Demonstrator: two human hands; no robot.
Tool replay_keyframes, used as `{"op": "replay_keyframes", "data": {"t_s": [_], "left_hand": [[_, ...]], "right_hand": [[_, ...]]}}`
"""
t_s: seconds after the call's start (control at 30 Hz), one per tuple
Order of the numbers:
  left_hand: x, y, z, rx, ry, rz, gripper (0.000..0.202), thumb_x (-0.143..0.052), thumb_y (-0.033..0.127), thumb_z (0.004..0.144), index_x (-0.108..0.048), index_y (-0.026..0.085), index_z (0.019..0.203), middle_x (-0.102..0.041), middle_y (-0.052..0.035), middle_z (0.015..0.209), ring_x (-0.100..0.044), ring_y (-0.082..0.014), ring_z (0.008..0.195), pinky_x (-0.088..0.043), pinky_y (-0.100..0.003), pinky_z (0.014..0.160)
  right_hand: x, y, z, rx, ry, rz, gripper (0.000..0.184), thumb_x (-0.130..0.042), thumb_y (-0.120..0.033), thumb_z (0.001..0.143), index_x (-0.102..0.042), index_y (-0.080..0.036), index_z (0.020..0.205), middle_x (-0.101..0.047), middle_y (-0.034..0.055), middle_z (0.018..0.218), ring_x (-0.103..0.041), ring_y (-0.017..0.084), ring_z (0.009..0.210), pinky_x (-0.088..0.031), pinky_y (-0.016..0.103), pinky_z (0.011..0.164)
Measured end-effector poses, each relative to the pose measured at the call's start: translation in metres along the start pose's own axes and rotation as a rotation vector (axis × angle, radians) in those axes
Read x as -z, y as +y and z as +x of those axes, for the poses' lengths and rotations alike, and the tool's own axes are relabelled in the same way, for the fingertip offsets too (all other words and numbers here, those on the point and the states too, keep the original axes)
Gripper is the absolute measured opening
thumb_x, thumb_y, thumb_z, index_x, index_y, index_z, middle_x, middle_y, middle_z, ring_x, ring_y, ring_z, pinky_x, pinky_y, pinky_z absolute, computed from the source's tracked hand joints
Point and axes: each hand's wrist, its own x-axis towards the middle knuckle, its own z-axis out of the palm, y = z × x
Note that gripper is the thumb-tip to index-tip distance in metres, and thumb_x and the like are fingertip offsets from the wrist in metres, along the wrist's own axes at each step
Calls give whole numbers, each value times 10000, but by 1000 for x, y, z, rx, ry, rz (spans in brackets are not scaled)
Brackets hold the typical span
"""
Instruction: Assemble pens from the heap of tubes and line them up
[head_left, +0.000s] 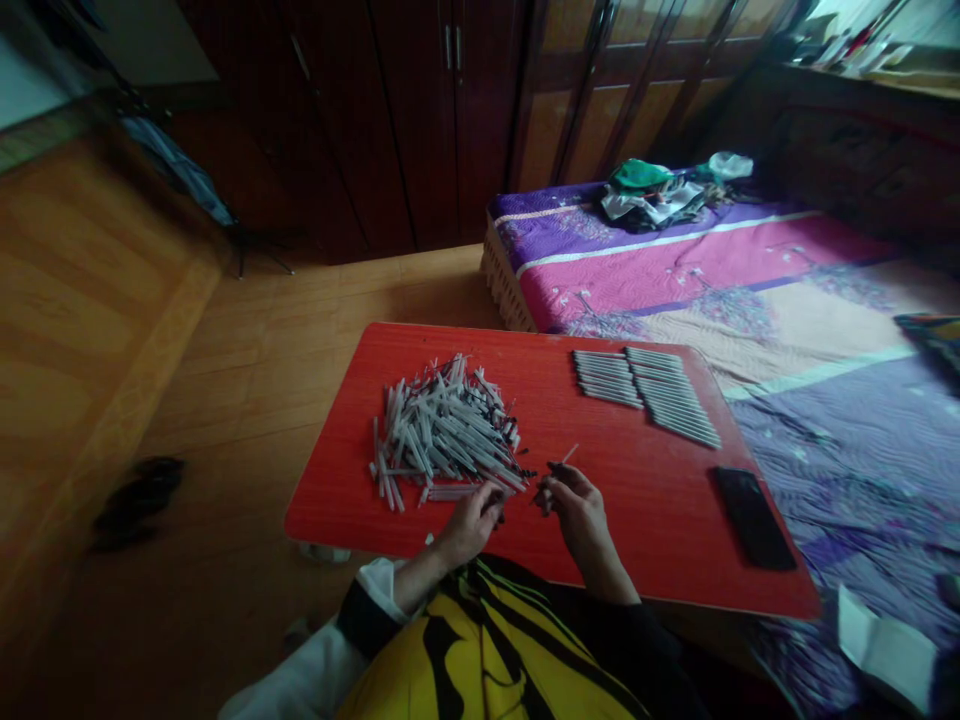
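A heap of pale, tube-like pen barrels mixed with small dark pieces covers the left half of the red table. My left hand is closed at the front edge of this heap, fingertips curled together; what they hold, if anything, is too small to make out. Just to its right, my right hand pinches a small dark piece, and a thin pale stick juts up past the fingertips. On the table's far right lie two neat rows of slim grey pens, a shorter row and a longer row.
A black phone lies near the right edge of the red table. Beyond stands a bed with a patterned cover and a bundle of clothes. Dark shoes are on the floor at left; wardrobes line the back.
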Motion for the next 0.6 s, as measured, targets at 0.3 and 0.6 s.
{"op": "replay_keyframes", "data": {"t_s": [0.3,0.6], "left_hand": [[1,11,-2,-36,-29,123,170,-432,247,872,-548,165,965,-595,-8,731,-552,-119,659,-414,-204,611],[1,5,-1,-38,-5,204,172,-434,220,868,-556,176,981,-622,-8,747,-578,-128,695,-418,-207,635]], "right_hand": [[-10,0,-2,116,35,-50,303,-758,-258,598,-592,-142,825,-668,31,673,-622,154,508,-472,238,407],[-13,4,-5,133,3,-185,287,-746,-313,613,-606,-146,800,-676,44,681,-618,155,538,-467,237,428]]}}
